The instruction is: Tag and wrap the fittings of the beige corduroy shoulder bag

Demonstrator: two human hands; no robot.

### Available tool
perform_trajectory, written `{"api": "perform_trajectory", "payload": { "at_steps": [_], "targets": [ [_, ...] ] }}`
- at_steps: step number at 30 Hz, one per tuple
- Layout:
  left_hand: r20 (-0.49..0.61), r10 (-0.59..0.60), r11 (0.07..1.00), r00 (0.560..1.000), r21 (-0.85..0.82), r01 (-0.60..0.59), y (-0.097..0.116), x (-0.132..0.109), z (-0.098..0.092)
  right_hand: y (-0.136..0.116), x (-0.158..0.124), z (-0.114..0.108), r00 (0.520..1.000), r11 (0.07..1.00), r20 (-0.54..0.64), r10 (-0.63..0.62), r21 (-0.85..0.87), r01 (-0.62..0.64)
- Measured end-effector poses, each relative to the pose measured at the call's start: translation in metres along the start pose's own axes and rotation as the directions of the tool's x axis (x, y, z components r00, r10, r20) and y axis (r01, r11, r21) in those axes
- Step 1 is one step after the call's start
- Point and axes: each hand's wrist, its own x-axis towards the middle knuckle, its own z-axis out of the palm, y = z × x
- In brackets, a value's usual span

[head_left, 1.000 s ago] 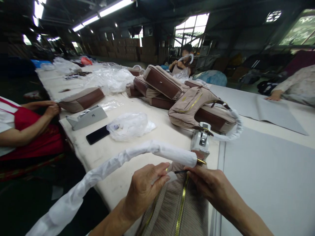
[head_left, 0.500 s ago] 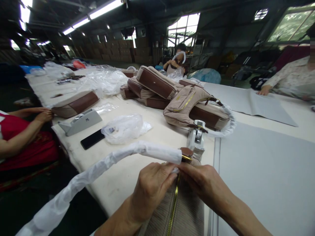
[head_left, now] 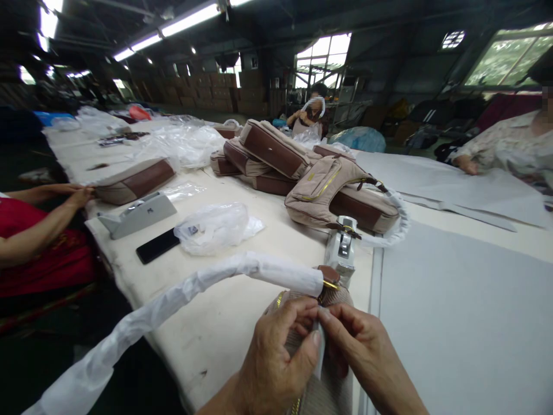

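Observation:
A beige handbag [head_left: 330,392] with a gold zipper lies directly in front of me. Its strap [head_left: 242,265], wrapped in white paper, arches off to the left from a brown leather tab with a gold ring. My left hand [head_left: 280,346] pinches a narrow white paper strip [head_left: 320,353] over the zipper, just below that ring. My right hand [head_left: 363,349] is closed on the strip's upper end, its fingertips meeting the left ones. The zipper end beneath the fingers is hidden. A grey tape dispenser [head_left: 341,253] stands just beyond the bag.
Several beige and brown bags [head_left: 276,155] are piled farther back. To the left lie a phone [head_left: 158,246], a plastic bag [head_left: 216,227] and another tape dispenser [head_left: 140,216]. Grey sheets [head_left: 458,294] cover the right side. Co-workers sit left, right and across.
Both hands have shifted slightly down and turned, and the white strip now shows below the fingers. At the right, a co-worker's hand has moved and a pale sheet there has shifted.

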Motion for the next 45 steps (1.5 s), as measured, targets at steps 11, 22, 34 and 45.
{"api": "perform_trajectory", "payload": {
  "at_steps": [11,22,34,45],
  "targets": [
    [0.195,-0.578,0.739,0.792,-0.285,0.61,-0.017,0.017,0.002,0.002,0.001,0.01,0.994,0.996,-0.112,0.017,0.089,-0.007],
    [0.127,-0.535,0.689,0.835,-0.507,0.518,-0.015,0.036,0.001,0.009,0.009,0.002,0.908,0.873,-0.247,-0.339,-0.443,0.205],
    [0.143,-0.487,0.781,0.862,-0.371,0.503,-0.017,0.036,-0.008,-0.046,0.034,-0.041,0.451,0.151,0.222,-0.865,-0.741,0.655],
    [0.309,-0.454,0.734,0.836,-0.402,0.548,-0.004,0.009,-0.02,-0.013,0.009,-0.01,0.875,0.769,0.054,-0.48,-0.455,0.45]
  ]
}}
